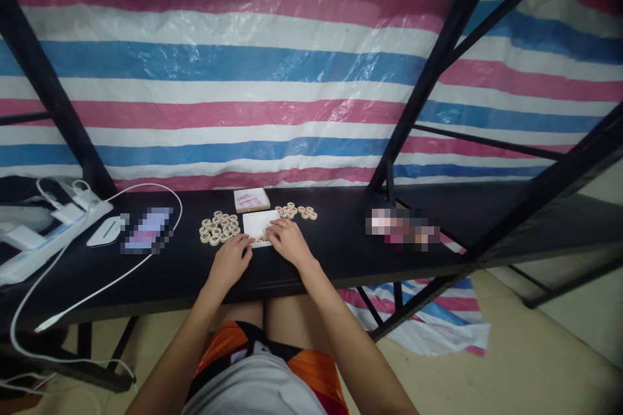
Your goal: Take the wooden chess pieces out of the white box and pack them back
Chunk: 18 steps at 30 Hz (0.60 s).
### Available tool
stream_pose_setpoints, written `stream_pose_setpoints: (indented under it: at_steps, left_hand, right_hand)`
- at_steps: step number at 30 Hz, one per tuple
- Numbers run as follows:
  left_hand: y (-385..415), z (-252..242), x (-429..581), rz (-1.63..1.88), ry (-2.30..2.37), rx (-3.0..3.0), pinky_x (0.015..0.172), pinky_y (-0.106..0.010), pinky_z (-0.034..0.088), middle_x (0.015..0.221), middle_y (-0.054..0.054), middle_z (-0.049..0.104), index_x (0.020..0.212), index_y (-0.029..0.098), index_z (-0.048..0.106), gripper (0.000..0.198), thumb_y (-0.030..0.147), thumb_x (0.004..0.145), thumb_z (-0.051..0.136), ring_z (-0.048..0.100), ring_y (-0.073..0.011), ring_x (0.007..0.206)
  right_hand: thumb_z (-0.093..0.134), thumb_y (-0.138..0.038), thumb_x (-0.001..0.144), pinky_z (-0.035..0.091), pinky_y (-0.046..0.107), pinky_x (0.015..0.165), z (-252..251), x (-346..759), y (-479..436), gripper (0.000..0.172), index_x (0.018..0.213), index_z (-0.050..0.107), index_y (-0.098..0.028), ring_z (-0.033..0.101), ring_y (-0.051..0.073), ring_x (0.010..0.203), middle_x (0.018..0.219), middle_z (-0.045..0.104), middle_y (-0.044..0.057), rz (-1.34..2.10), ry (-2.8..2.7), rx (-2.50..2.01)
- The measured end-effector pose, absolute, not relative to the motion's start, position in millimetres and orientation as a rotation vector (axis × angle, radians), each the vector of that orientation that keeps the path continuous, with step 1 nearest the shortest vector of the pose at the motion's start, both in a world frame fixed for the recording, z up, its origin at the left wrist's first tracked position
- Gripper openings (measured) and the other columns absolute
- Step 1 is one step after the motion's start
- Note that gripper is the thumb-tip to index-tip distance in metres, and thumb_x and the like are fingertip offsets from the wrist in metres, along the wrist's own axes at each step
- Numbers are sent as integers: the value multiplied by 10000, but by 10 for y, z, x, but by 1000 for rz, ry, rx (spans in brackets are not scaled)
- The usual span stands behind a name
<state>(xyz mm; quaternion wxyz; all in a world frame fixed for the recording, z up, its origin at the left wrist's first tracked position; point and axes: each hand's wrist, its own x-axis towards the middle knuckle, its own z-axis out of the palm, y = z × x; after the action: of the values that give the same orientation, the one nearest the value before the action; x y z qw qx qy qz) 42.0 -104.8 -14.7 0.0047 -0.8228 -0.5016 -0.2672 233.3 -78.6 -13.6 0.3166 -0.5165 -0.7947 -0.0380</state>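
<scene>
A small open white box (pixel 254 223) lies on the black tabletop, with a few round xiangqi pieces (pixel 261 239) along its near side. My left hand (pixel 232 255) grips the box's near left corner, fingers bent over the edge and thumb lower down. At the right side, my right hand (pixel 288 238) reaches over the rim with its fingers closed around a pale piece; the fingertips partly hide it. Black-marked xiangqi pieces (pixel 219 228) sit grouped left of the box. Red-marked pieces (pixel 291 209) lie in a smaller group to its right.
Behind the open box is a box lid (pixel 251 199) with pink print. A white power strip (pixel 73 220), a white device (pixel 107 231), a blurred phone (pixel 147 230) and a white cable (pixel 104 285) occupy the left. Black metal posts (pixel 423 84) and striped sheeting (pixel 243 65) bound the table.
</scene>
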Motion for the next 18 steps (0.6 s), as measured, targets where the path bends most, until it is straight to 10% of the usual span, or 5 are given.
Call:
stream_pose_setpoints:
  at_steps: [18]
  left_hand:
    - [-1049, -135, 428, -839, -1579, -2578, 915, -353, 476, 1145, -71, 640, 1064, 181, 655, 259, 193, 886, 467, 587, -221, 1045]
  right_hand:
    - [423, -337, 948, 353, 300, 852, -77, 2311, -848, 298, 921, 682, -192, 525, 186, 962, 945, 652, 64, -103, -2156, -1369]
